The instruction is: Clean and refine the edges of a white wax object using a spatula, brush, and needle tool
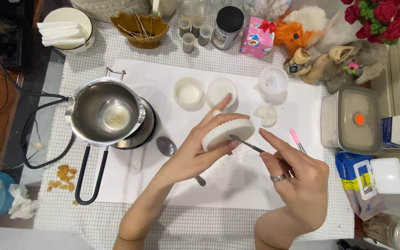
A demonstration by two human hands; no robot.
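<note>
My left hand [195, 148] holds a round white ribbed mould [228, 132] tilted above a white sheet [153, 185]. My right hand [297, 176], with a ring on one finger, grips a thin metal tool with a pink handle [295, 137]; its tip touches the mould's lower edge. White crumbs lie on the sheet under the mould. A metal spoon [166, 146] lies beside my left wrist.
A steel melting pot [105, 111] with a black handle sits on a small burner at left. Two white round cups [188, 92] and a clear cup [273, 81] stand behind. A lidded container [352, 120], wipes pack [362, 180], jars, plush toys and red flowers ring the sheet.
</note>
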